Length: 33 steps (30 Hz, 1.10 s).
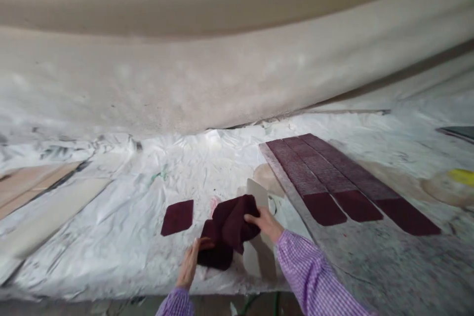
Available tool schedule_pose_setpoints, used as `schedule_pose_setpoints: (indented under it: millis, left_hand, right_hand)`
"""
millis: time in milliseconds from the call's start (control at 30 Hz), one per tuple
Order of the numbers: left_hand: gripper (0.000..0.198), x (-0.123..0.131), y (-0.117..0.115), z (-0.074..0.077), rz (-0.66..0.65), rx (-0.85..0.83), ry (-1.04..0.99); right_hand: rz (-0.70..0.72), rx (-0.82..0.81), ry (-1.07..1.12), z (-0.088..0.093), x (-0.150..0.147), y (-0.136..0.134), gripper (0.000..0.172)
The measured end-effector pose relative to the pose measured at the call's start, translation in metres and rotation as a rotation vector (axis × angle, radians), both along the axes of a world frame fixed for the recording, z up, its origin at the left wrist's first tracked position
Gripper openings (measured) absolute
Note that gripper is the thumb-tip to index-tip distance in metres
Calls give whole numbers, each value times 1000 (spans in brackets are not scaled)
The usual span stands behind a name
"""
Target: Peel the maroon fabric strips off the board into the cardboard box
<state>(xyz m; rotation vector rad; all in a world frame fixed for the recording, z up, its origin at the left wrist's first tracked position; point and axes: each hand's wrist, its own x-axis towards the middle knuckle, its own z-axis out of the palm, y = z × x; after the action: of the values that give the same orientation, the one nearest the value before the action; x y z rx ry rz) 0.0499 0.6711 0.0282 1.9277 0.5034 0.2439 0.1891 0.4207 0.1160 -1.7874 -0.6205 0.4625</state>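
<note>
My right hand is closed on a crumpled maroon fabric piece, lifting it with the thumb on top. Below it lies a flat, darker maroon piece with rounded corners. My left hand pinches the left edge of that lower piece; some of its fingers are hidden. A separate small maroon piece rests on the white sheet to the left. Partly behind and below my right hand is a pale flat board.
White wrinkled sheeting covers the table. On the right, three long maroon strips lie side by side on a grey mat. Pale boards lie at the left. A large beige cloth hangs across the back. Something yellow sits far right.
</note>
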Motion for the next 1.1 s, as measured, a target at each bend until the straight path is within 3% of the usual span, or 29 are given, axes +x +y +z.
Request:
schedule_pose_setpoints:
  millis: [133, 233, 433, 600, 667, 733, 800, 867, 933, 1000, 1100]
  left_hand:
    - [55, 6, -2, 5, -118, -48, 31]
    - [57, 12, -6, 9, -121, -54, 34]
    - [48, 11, -22, 25, -182, -79, -30]
    - [63, 7, -70, 32, -387, -185, -108]
    - [63, 6, -92, 31, -366, -184, -118]
    - [51, 4, -108, 27, -308, -170, -123]
    - [41, 3, -114, 23, -250, -172, -122]
    - [41, 1, -113, 19, -177, -203, -113]
    - [49, 2, -111, 16, -80, -252, -98]
    - [61, 10, -113, 16, -7, -306, -85]
    - [64, 31, -129, 20, -10, -372, -60]
  right_hand:
    - [-58, 149, 168, 38, 5, -40, 49]
    - [-110, 176, 213, 50, 5, -43, 48]
    - [-230, 82, 130, 39, 15, -10, 42]
    - [-252, 22, 25, 33, 16, 14, 32]
    - [-266, 8, -3, 33, 13, 18, 31]
    - [-295, 2, -20, 41, 13, 16, 30]
    - [-344, 35, -46, 60, 18, 6, 32]
    - [-414, 121, -104, 92, 31, -11, 40]
    - [-494, 247, -191, 129, 46, -30, 51]
    - [-523, 355, -237, 160, 53, -43, 52]
    - [-497, 430, -228, 179, 43, -46, 47]
